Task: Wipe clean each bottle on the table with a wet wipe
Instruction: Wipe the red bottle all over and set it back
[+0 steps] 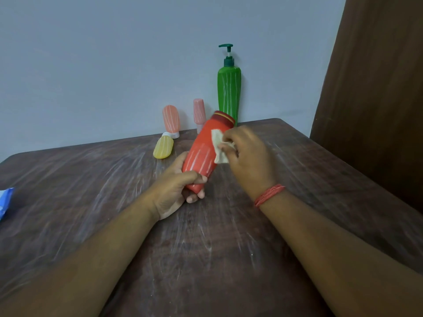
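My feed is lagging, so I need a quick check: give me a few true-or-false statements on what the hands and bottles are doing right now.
1. The left hand holds the red bottle by its bottom end. True.
2. The right hand presses a wipe against the red bottle. True.
3. The green pump bottle lies on its side. False: it stands upright at the far edge of the table, by the wall.
4. The yellow bottle is lying on the table, untouched by either hand. True.
5. The red bottle rests flat on the table. False: it is lifted and tilted, cap end pointing away.
6. The blue packet sits beside the right hand. False: it is at the table's left edge.
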### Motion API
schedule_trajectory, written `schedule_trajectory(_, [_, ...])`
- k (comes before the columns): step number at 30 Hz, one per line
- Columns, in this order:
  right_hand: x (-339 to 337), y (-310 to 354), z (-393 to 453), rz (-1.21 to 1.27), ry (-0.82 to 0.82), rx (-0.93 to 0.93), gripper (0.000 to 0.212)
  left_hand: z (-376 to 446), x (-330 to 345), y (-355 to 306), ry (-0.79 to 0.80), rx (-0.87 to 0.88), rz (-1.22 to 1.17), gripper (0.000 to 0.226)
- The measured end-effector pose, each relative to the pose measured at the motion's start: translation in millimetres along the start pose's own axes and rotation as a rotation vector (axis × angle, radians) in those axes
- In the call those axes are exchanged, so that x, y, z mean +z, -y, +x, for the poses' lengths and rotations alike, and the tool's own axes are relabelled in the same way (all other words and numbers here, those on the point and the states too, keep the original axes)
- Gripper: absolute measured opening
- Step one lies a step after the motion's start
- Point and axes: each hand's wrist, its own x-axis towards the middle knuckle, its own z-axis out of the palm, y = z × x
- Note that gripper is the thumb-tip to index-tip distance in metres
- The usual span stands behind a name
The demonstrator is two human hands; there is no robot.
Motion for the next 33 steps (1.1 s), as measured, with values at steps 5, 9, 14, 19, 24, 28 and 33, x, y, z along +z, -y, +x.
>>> schedule_trajectory(5, [-4, 1, -1, 0.116, -0.038, 0.14, 0.008, 0, 1, 0, 0.052, -0.008, 0.043, 0.065])
schedule_trajectory(9, [9, 12, -8, 0.056, 0.134, -0.084, 0.029, 2, -4, 1, -0.026, 0.02, -0.063, 0.068])
schedule_trajectory(14, [-1, -5, 3, 0.085, -0.052, 0.147, 0.024, 0, 0, 0, 0.059, -0.011, 0.047, 0.063])
schedule_trajectory(19, [7, 1, -4, 0.073, -0.024, 0.083, 0.014, 0, -1, 1, 0.015, 0.003, 0.013, 0.066])
schedule_trajectory(24, [-1, -6, 5, 0.007, -0.2, 0.151, 0.013, 0, -1, 0, 0.089, -0.012, 0.105, 0.067])
schedule_trajectory(28, [-3, -6, 2, 0.181, -0.167, 0.219, 0.015, 0, 1, 1, 0.086, -0.008, 0.125, 0.069])
schedule_trajectory(33, [8, 5, -3, 0.171, -0.06, 0.142, 0.014, 1, -2, 1, 0.015, 0.0, 0.049, 0.071])
